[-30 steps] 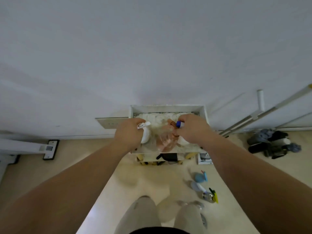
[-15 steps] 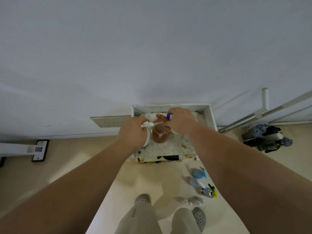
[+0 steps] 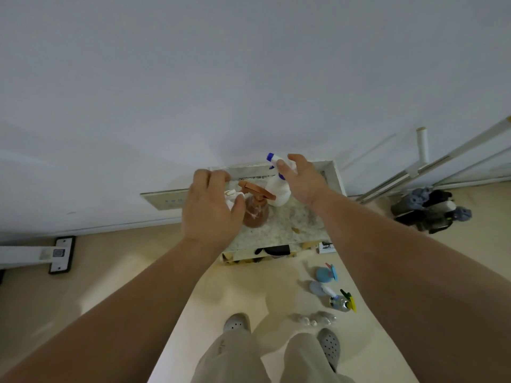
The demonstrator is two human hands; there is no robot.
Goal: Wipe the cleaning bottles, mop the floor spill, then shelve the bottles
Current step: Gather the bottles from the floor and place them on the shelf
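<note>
Shelving is partly done: a brown bottle (image 3: pixel 255 214) and a white bottle (image 3: pixel 278 190) stand near the shelf (image 3: pixel 336 175) back-left corner. Left hand (image 3: pixel 210 208) and right hand (image 3: pixel 302 179) hover apart, fingers spread, gripping nothing. Several bottles (image 3: pixel 329 288) remain on the floor (image 3: pixel 110 272).

1. Domestic room: plain white wall (image 3: pixel 249 78) and pale floor (image 3: pixel 116 266), meeting behind the hands (image 3: pixel 210 214).
2. Small marble-topped shelf unit (image 3: pixel 279 230) under the hands, carrying household spray bottles (image 3: pixel 278 189).
3. More spray bottles (image 3: pixel 329 288) on the floor below the right hand.
4. Mop heads (image 3: pixel 431 208) with leaning poles (image 3: pixel 431 167), well right of the hands.
</note>
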